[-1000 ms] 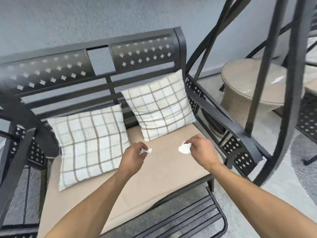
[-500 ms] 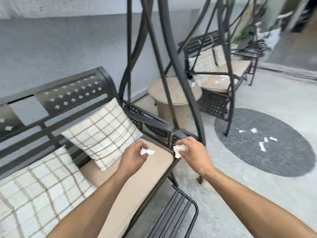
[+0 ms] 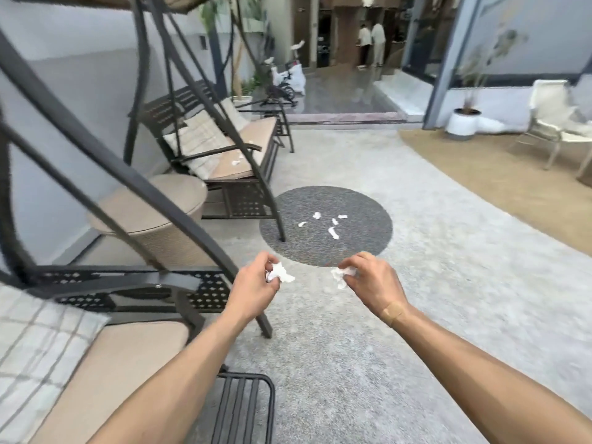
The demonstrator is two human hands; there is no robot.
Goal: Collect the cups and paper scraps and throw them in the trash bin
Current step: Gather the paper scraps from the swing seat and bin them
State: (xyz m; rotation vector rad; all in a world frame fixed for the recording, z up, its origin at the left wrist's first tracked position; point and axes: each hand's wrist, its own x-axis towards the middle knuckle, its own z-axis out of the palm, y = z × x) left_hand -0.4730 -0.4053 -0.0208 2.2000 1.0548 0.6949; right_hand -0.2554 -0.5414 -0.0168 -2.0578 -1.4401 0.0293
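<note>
My left hand [image 3: 256, 288] is shut on a crumpled white paper scrap [image 3: 279, 273]. My right hand [image 3: 371, 282] is shut on another white paper scrap [image 3: 340, 276]. Both hands hover over the concrete floor, just short of a round dark mat [image 3: 358, 248]. Several white paper scraps [image 3: 333, 232] lie on that mat ahead of me. More scraps [image 3: 236, 161] rest on the seat of the far swing bench [image 3: 250, 155]. No cup and no trash bin are in view.
The near swing bench [image 3: 105, 363] with a checked pillow [image 3: 35, 344] is at my left, its dark frame posts [image 3: 134, 200] slanting across. A round wicker side table [image 3: 153, 216] stands between the benches. White chairs [image 3: 557, 123] and a potted plant [image 3: 463, 121] sit far right.
My view has swung right, away from the near bench seat toward the open floor and the round mat. Both hands still grip their scraps and now hang over the concrete.
</note>
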